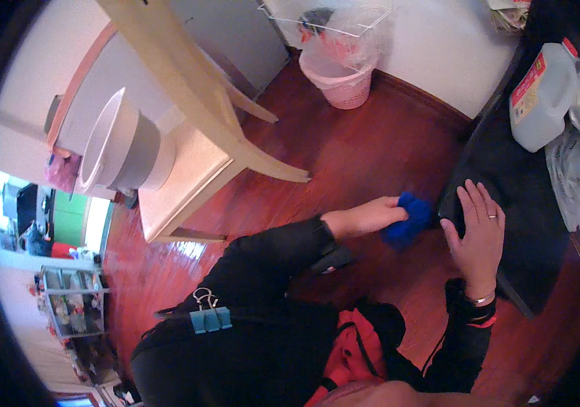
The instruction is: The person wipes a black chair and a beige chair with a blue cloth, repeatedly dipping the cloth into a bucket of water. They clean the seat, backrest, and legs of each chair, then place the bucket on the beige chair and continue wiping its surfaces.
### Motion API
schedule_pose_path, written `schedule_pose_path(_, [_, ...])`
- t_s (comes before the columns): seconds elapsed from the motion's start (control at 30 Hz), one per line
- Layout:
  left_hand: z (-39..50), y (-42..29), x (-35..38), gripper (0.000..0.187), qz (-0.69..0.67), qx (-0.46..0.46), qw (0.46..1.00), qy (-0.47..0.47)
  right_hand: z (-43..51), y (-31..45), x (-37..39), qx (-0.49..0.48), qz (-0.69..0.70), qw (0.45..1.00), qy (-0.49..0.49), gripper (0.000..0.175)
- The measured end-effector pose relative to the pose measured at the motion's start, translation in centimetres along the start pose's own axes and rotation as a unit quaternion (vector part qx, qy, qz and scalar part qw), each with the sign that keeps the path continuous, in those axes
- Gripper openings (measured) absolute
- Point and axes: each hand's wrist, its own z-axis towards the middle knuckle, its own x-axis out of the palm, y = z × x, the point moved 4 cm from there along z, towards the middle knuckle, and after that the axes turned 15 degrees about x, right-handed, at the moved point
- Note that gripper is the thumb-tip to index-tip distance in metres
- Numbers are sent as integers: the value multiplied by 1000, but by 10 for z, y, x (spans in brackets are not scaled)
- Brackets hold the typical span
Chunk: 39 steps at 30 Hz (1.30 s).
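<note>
My left hand (376,216) grips a bunched blue cloth (412,219) beside the edge of a low black tabletop (523,219). The cloth hangs in front of the dark red floor, and I cannot tell whether it touches the black edge. My right hand (480,226), with a ring and a bracelet, lies flat on the tabletop near its corner, fingers apart and holding nothing. Farther along the tabletop stand a translucent plastic jug (544,102) with a red cap and a clear plastic bag (574,173).
A wooden chair (188,168) stands to the left, a white bucket (122,147) on its seat. Against the wall is a pink wastebasket (348,91) with a plastic liner. A teal binder clip (211,319) hangs on my dark clothing. Shelves (73,300) stand far left.
</note>
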Motion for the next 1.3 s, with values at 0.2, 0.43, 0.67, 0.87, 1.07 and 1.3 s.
schedule_pose_path(0.2, [-89,12,-48,35,74,-68,966,-238,-5,-10,5,-15,8,1000,6,55])
schedule_pose_path(0.43, [-159,-19,-61,33,73,-1,939,-335,-4,-15,2,-20,16,999,24,55])
schedule_pose_path(0.67, [-213,-101,-63,31,248,51,906,-341,-7,-17,7,-13,29,999,-7,47])
schedule_pose_path(0.87, [-246,-187,-49,29,214,259,906,-256,1,-1,1,59,42,997,-26,28])
schedule_pose_path(1.07, [-325,-301,-63,36,311,388,787,-366,11,144,-7,26,166,981,93,17])
schedule_pose_path(1.3, [-419,-374,-181,37,309,256,756,-517,-21,319,-47,-163,253,891,340,20])
